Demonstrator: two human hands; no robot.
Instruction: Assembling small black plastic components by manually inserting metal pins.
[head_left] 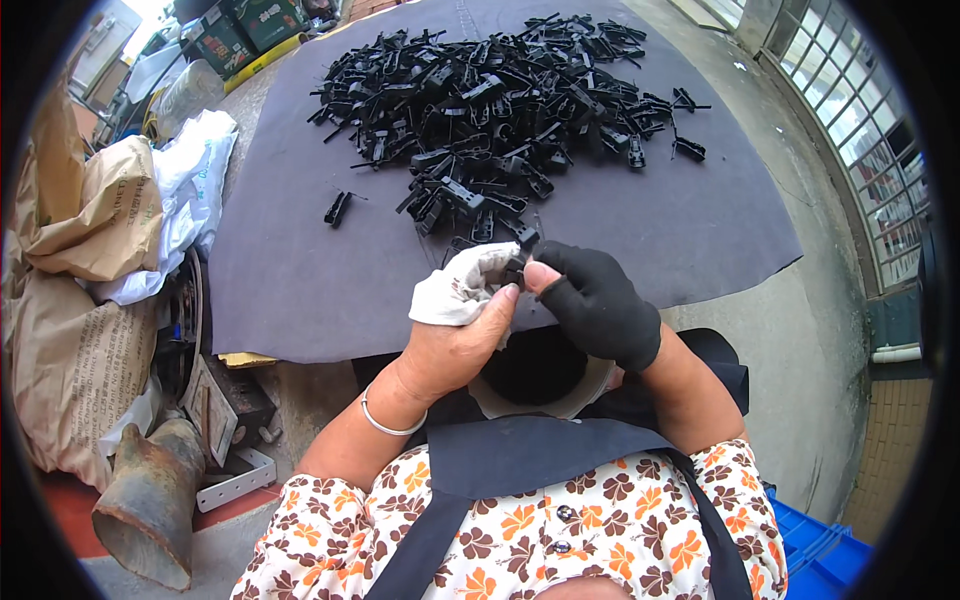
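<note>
The small black piece [515, 270] is between the two hands, over the near edge of the table [300, 260], and fingers hide most of it, so its full shape is hard to see. The left hand [462, 300] pinches it between a bare thumb and fingers in a white cloth glove. The right hand [605, 305] is curled up close to it in a black glove, with a bare thumb tip poking out. Its other fingertips are hidden, so I cannot tell if it grips the piece too

Under the hands is a round, pale tub [486, 398]. The inside is too dark to make out, and the hands and the apron [550, 460] hide parts of its rim. On the far side of the table is a big heap [490, 100] of hard, shiny black bits with thin sticks, too tangled to tell apart. One loose bit [338, 209] lies alone on the left. The table top is smooth, dull and gray

On the left are crinkly brown paper bags [75, 370], a shiny white plastic bag [195, 180] and a rough, rusty pipe [150, 490]. Near on the right, a blue plastic crate [815, 545] is partly cut off
</note>
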